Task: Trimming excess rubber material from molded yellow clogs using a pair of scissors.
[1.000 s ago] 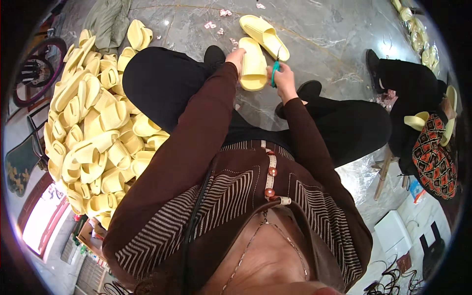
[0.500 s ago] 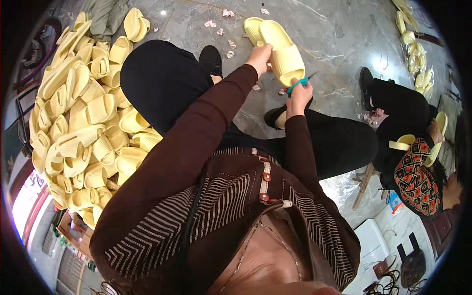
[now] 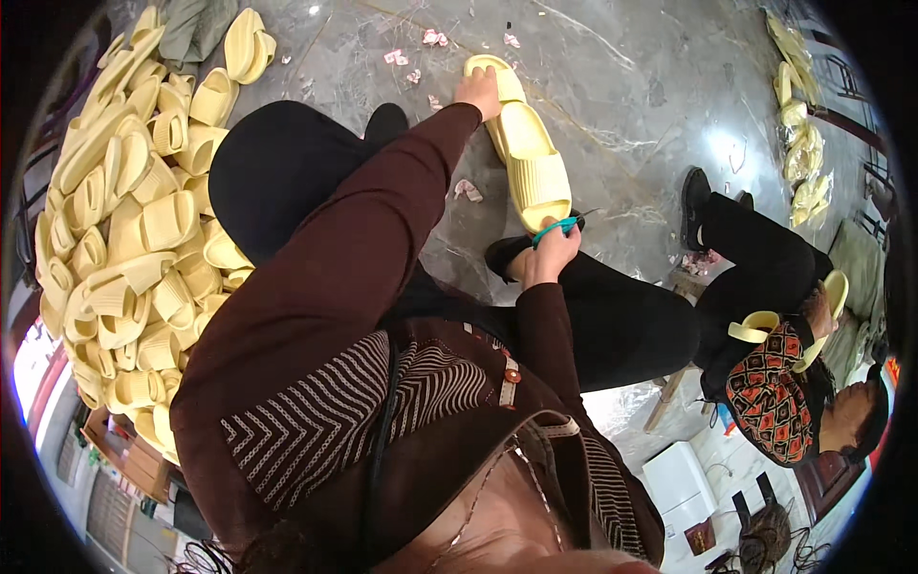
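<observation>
Since the earlier frame my left hand (image 3: 477, 88) has slid to the heel of the yellow slipper (image 3: 524, 158) on the floor (image 3: 650, 86), pressing it flat, steadied for trimming. Right hand (image 3: 547, 256), grip pinched on teal scissors (image 3: 557, 227), sits at its toe.

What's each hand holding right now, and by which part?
Left hand grips the pale yellow slide sandal at its far end. Right hand holds green-handled scissors by the handle loops, at the sandal's near end.
</observation>
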Tool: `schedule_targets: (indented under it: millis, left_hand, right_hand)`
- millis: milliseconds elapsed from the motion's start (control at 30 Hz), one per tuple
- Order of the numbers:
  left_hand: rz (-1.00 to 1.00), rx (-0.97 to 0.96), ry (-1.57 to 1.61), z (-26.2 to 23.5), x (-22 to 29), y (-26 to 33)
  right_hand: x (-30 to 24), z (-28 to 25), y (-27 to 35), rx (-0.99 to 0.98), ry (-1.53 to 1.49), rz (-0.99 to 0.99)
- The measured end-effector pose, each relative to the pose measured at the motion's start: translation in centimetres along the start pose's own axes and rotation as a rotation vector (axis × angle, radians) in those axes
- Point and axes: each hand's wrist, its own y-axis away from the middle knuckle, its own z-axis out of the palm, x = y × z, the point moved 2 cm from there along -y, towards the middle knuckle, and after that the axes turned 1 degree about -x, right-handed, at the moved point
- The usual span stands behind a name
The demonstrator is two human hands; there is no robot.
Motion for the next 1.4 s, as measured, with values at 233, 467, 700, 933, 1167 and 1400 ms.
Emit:
schedule_targets:
  millis: [233, 467, 700, 933, 1167, 1400]
  left_hand:
    - [-0.002, 0.062, 0.188, -1.7, 2.6, -0.1]
    - [0.260, 0.293, 0.185, -8.8, 6.3, 2.7]
    - [0.356, 0.510, 0.184, -14.5, 8.0, 9.4]
    - [0.590, 0.642, 0.416, -21.9, 9.3, 13.5]
    - [0.532, 0.747, 0.823, -29.7, 8.5, 14.7]
    - [0.544, 0.224, 0.968, -31.5, 8.9, 14.3]
  right_hand:
    - [-2.4, -0.2, -1.4, -0.006, -0.014, -0.154]
    - [-7.8, -0.9, 0.8, -0.172, -0.256, -0.370]
    - [-10.1, -1.7, 2.8, -0.230, -0.457, -0.531]
    - [-13.6, -3.2, 3.6, -0.433, -0.688, -0.521]
    - [-15.0, -3.6, 4.8, -0.606, -0.843, -0.398]
    - [-13.8, -3.1, 4.4, -0.636, -0.733, -0.453]
